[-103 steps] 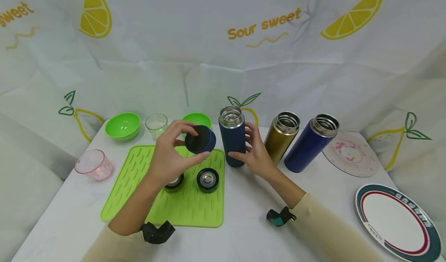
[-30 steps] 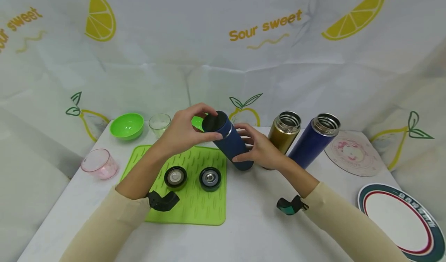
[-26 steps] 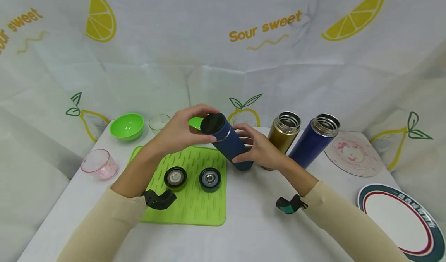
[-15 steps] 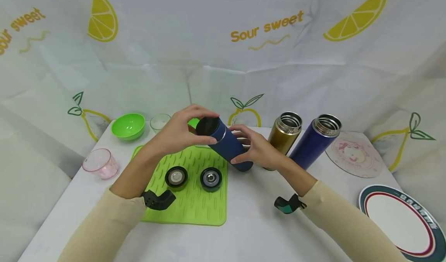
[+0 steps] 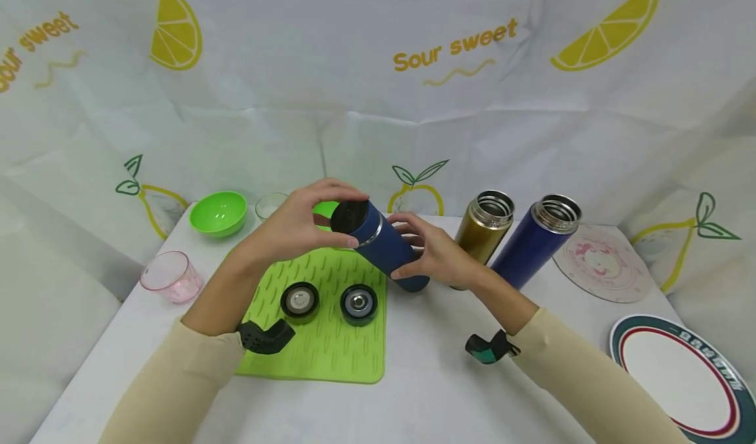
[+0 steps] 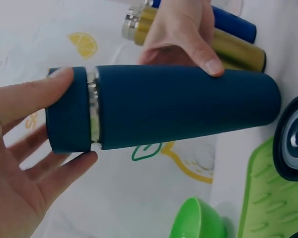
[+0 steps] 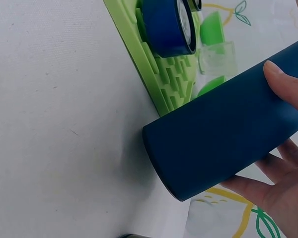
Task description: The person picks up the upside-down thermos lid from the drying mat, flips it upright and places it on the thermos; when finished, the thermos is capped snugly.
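White tablecloth (image 5: 425,378) and lemon-print backdrop frame our two hands on a tilted dark blue flask.

Our left hand (image 5: 292,227) curls its fingers round the cap (image 5: 353,218) on the flask's (image 5: 386,250) mouth, a grip that suits turning it, while our right hand (image 5: 434,257) wraps the body so the flask stays braced; its base rests on the table at the edge of the green mat (image 5: 321,352), leaning toward the left hand. Just below the left hand, two loose caps (image 5: 299,302) (image 5: 358,303) sit on the mat, probably parked there so they don't roll. Beyond the right hand stand a gold flask (image 5: 481,234) and a blue flask (image 5: 534,241), both open-mouthed. Farther left are a green bowl (image 5: 218,213) and a pink cup (image 5: 168,278); far right, a plate (image 5: 679,378).
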